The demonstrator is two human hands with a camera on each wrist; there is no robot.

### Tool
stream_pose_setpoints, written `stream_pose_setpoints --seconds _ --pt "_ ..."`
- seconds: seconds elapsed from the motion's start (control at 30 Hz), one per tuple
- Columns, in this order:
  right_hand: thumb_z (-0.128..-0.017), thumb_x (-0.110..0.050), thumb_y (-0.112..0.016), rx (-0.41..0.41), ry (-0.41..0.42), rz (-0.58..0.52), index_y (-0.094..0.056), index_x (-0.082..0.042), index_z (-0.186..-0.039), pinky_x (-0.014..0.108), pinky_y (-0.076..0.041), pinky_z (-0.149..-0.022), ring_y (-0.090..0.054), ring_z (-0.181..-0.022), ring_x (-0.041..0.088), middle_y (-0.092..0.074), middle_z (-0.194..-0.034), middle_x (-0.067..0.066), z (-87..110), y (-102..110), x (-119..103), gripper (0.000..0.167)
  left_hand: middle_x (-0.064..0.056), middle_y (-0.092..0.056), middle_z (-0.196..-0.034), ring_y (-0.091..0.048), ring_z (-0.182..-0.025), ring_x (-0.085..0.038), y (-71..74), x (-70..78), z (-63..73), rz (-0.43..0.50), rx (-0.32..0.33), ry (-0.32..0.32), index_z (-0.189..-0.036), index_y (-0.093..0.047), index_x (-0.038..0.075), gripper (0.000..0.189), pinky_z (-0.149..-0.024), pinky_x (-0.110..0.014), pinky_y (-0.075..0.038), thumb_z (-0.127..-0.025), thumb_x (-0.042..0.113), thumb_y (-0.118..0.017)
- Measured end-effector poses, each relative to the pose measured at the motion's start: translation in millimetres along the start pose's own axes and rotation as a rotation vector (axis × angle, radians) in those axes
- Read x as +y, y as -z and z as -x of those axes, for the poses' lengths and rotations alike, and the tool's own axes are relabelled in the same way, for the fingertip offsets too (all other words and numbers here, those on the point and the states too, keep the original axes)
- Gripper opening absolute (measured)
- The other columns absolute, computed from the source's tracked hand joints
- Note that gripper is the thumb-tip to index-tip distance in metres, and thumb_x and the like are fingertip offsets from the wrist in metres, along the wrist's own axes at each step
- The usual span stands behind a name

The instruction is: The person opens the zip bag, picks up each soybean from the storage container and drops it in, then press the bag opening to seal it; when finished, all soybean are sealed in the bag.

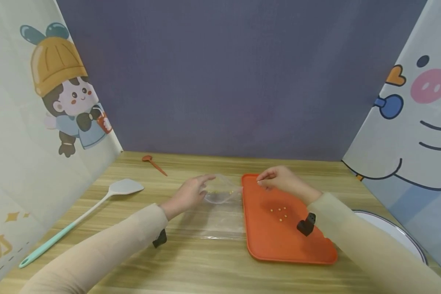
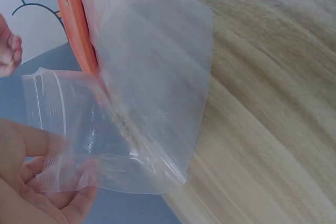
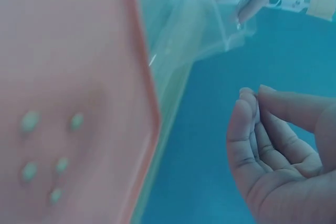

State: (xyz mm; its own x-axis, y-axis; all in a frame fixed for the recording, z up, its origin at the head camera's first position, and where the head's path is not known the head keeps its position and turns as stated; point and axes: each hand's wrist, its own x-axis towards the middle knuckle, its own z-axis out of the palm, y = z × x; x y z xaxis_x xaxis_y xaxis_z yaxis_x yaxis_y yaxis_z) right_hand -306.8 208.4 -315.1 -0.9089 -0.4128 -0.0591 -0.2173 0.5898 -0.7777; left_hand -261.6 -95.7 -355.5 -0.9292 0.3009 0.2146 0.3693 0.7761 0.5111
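My left hand (image 1: 188, 197) holds a clear zip bag (image 1: 224, 220) near its zip strip, fingers curled at the raised mouth. Inside the bag, small yellow kernels show in a line along a fold in the left wrist view. My right hand (image 1: 281, 179) is over the far part of an orange tray (image 1: 268, 245), thumb and fingertips (image 3: 249, 98) brought together. A pale speck shows at those fingertips, apparently a small yellow kernel mostly hidden by them. Several more yellow kernels (image 1: 280, 210) lie scattered on the tray. The bag lies along the tray's left edge.
At the left lies a spatula (image 1: 92, 210) with a white head and mint handle. A small orange-brown spoon-like tool (image 1: 155, 165) rests near the back wall. A white dark-rimmed plate (image 1: 393, 230) sits at the right, partly behind my right sleeve. Printed walls enclose the wooden table.
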Motion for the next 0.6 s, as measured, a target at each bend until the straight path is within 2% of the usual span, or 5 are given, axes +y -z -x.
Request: stream_pose_setpoints --seconds 0.2,0.33,0.47,0.6 --pt "-0.089 -0.018 -0.069 -0.019 0.062 -0.039 -0.07 -0.003 -0.106 0.032 -0.057 -0.072 -0.066 -0.078 0.018 -0.073 -0.09 0.007 -13.1 -19.8 -28.6 0.023 -0.011 -0.053 -0.142 -0.062 -0.113 -0.032 0.1 1.0 -1.0 0.002 0.001 -0.005 -0.142 -0.048 0.013 0.068 -0.066 -0.023 -0.055 -0.08 -0.012 -0.061" --pt "-0.088 -0.014 -0.07 -0.026 0.083 -0.078 -0.07 0.001 -0.107 0.031 -0.058 -0.071 -0.066 -0.073 0.015 -0.073 -0.092 0.011 -22.6 -32.9 -42.0 0.023 -0.011 -0.053 -0.142 -0.062 -0.114 -0.031 0.0 1.4 -2.2 -0.01 0.0 -0.007 -0.143 -0.047 0.013 0.072 -0.07 -0.025 -0.055 -0.078 -0.015 -0.061" --pt "-0.087 -0.01 -0.07 -0.021 0.092 -0.095 -0.07 0.003 -0.105 0.029 -0.057 -0.067 -0.068 -0.075 0.025 -0.073 -0.087 0.01 -31.7 -44.5 -50.5 0.022 -0.01 -0.053 -0.143 -0.062 -0.115 -0.03 0.2 1.5 -2.7 -0.019 -0.005 0.0 -0.144 -0.046 0.015 0.075 -0.073 -0.026 -0.055 -0.077 -0.015 -0.06" --pt "-0.086 -0.008 -0.071 -0.013 0.096 -0.103 -0.071 0.004 -0.103 0.03 -0.057 -0.067 -0.068 -0.077 0.029 -0.074 -0.085 0.009 -38.8 -53.7 -55.9 0.021 -0.01 -0.052 -0.144 -0.062 -0.115 -0.031 0.2 1.2 -2.8 -0.015 -0.012 0.01 -0.145 -0.045 0.016 0.076 -0.07 -0.024 -0.055 -0.077 -0.015 -0.06"
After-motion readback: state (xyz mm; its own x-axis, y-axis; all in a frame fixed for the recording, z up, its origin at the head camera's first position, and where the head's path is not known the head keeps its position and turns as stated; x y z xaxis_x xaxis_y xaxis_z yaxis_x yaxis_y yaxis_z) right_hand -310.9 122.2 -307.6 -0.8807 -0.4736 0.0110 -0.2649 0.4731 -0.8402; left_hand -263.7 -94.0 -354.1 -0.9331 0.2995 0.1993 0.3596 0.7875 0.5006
